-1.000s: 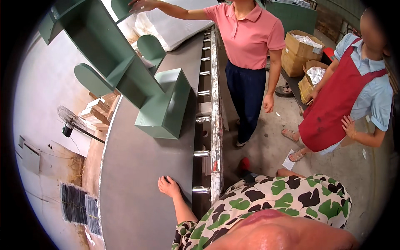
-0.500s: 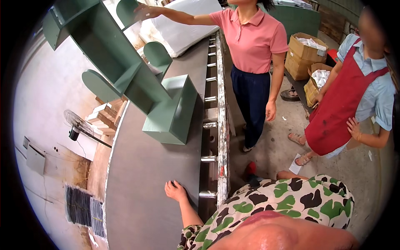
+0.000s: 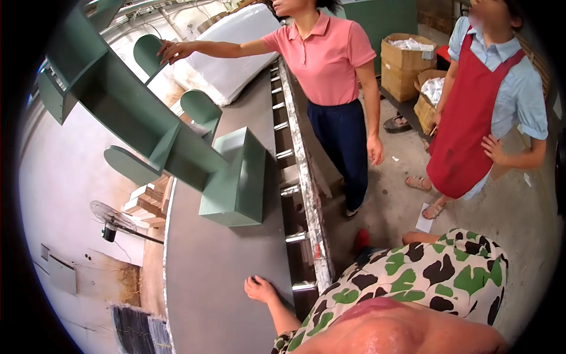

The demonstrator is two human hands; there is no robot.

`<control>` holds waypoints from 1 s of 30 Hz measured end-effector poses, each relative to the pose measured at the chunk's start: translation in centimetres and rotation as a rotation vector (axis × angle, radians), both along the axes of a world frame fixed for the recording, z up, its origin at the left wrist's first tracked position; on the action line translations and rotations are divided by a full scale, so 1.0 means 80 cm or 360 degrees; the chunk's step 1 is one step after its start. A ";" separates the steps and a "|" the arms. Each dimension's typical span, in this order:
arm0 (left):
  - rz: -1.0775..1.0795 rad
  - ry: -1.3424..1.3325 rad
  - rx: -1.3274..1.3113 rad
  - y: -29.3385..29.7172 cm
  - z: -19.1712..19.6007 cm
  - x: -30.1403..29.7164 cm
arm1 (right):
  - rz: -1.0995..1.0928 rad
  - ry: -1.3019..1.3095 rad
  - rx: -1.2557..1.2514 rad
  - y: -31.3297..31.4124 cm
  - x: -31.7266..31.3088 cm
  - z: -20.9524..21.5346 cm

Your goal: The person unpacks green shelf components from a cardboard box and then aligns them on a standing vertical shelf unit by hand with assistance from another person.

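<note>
My left hand (image 3: 260,289) lies on the grey conveyor belt (image 3: 218,277) near its right edge, fingers loosely extended and nothing in them. My right hand is out of view. Farther up the belt stands a tall green shelf unit (image 3: 243,177) with a box-shaped base, leaning up to the left in this picture. Rounded green side panels (image 3: 131,165) stick out from it. My left hand is apart from the unit, on the near side of its base. A co-worker's hand (image 3: 171,52) touches an upper rounded panel of the unit.
Metal rollers (image 3: 296,237) and a worn white rail (image 3: 309,221) run along the belt's right side. Two people stand beyond, one in a pink shirt (image 3: 321,59), one in a red apron (image 3: 471,130). Cardboard boxes (image 3: 401,76), a standing fan (image 3: 109,230) and a white wrapped bundle (image 3: 236,53) are around.
The whole view has shifted, so the shelf unit's base appears lower and the people farther left. My left hand still rests on the belt. The co-worker's hand remains at the rounded panel.
</note>
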State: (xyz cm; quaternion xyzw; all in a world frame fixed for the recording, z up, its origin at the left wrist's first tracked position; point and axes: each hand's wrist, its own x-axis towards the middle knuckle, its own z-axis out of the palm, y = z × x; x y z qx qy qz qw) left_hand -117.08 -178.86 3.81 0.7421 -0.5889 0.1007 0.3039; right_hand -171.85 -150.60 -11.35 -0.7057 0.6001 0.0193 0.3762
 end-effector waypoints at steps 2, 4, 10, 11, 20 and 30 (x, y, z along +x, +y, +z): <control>-0.0083 0.0002 -0.0062 -0.003 0.003 -0.012 | -0.0593 0.0257 0.0507 0.002 0.010 -0.013; -0.0242 -0.0042 -0.0128 -0.007 -0.005 0.005 | -0.0436 0.0255 0.0424 0.010 -0.002 -0.044; 0.0038 0.0004 -0.0092 0.005 0.006 0.008 | -0.0100 0.0174 0.0204 -0.036 0.016 -0.058; 0.0015 -0.0018 -0.0101 0.007 0.007 0.002 | -0.0106 0.0165 0.0191 -0.024 0.011 -0.061; -0.0135 0.0033 0.0012 -0.020 0.000 -0.038 | 0.0007 0.0201 0.0045 0.045 -0.050 -0.196; 0.0034 -0.0013 -0.0001 -0.001 -0.003 0.000 | -0.0015 0.0075 0.0332 0.004 0.005 -0.028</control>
